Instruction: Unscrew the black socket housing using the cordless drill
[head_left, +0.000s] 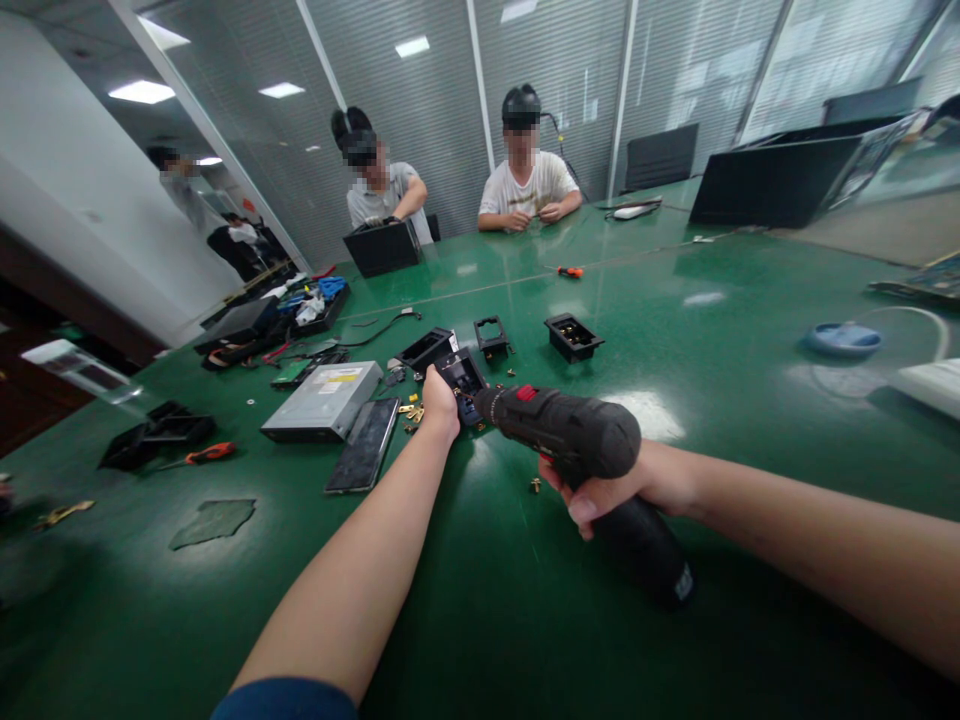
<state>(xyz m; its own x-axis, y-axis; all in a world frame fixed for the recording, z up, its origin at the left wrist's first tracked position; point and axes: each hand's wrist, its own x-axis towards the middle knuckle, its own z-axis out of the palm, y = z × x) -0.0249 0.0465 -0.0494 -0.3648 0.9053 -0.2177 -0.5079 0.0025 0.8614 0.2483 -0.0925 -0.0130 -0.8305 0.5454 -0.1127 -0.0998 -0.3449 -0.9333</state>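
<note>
My right hand (611,490) grips a black cordless screwdriver (570,432) with a red switch, its nose pointing left at a small black plastic part (461,376). My left hand (439,398) holds that part down on the green table (525,600). Small brass pieces (411,410) lie just left of the left hand, and one brass piece (535,485) lies below the tool.
A grey optical drive (324,400) and a dark flat panel (365,443) lie to the left. Black plastic housings (573,336) sit beyond the hands. An orange-handled tool (206,455) lies far left. Two people sit at the far side; a black monitor (772,180) stands at right.
</note>
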